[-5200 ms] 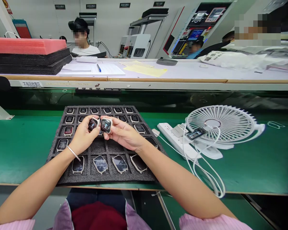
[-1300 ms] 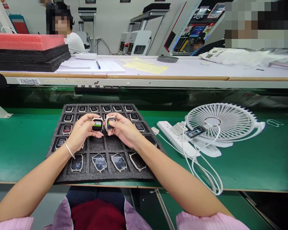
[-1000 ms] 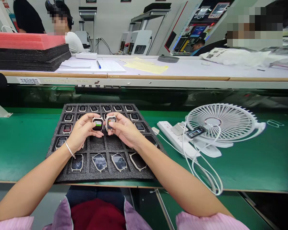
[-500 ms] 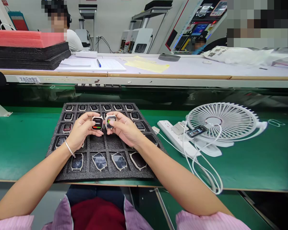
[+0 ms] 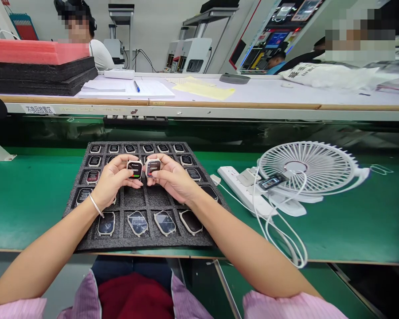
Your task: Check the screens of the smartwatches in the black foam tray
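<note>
My left hand [image 5: 115,177] was closed, thumb and fingers pinching the left watch [image 5: 134,169] by its case, and my right hand [image 5: 171,177] was closed the same way on the right watch [image 5: 153,166]. I held the two side by side, just apart, over the middle of the foam tray [image 5: 146,242], screens towards me. Both were lit: the left one had a little writing and a coloured band low down, while my right thumb lay across the lower part of the other. I judged this pair to be partway through, neither being back in a pocket. Two pockets near my wrists showed bare foam, probably theirs. The far watches [image 5: 148,148] sat in their pockets with mostly dark screens, several bearing lines of text, and one at the left [image 5: 92,177] looked reddish. The near watches [image 5: 138,223] lay with darker faces and reflections, no text that I could make out. Which of those were done and which were left, I could not tell.
</note>
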A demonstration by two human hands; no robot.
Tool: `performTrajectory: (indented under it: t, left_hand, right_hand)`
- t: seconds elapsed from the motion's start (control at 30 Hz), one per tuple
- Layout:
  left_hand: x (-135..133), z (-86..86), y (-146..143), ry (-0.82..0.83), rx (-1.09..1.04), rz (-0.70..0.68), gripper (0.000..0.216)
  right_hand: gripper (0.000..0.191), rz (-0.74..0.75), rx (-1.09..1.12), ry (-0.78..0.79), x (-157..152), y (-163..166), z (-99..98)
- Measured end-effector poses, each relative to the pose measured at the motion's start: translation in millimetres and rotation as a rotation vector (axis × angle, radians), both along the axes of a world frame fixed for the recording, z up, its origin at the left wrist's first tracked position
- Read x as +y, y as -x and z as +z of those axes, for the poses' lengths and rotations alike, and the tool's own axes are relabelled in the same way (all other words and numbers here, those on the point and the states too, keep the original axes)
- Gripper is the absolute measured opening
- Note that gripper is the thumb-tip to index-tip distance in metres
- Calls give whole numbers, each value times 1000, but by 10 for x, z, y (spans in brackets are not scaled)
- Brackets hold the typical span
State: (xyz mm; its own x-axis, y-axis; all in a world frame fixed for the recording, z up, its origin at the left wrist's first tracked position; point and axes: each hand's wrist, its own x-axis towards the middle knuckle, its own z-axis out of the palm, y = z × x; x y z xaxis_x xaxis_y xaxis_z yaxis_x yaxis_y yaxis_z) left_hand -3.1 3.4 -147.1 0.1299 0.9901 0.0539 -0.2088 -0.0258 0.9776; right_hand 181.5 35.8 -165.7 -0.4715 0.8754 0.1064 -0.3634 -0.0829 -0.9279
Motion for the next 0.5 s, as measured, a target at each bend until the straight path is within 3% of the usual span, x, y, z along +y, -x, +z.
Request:
performTrajectory:
  t: [0.5]
  left_hand:
    - [17, -34, -11, -7, 30, 17, 46]
  right_hand:
    - [40, -14, -1, -9, 17, 7, -16]
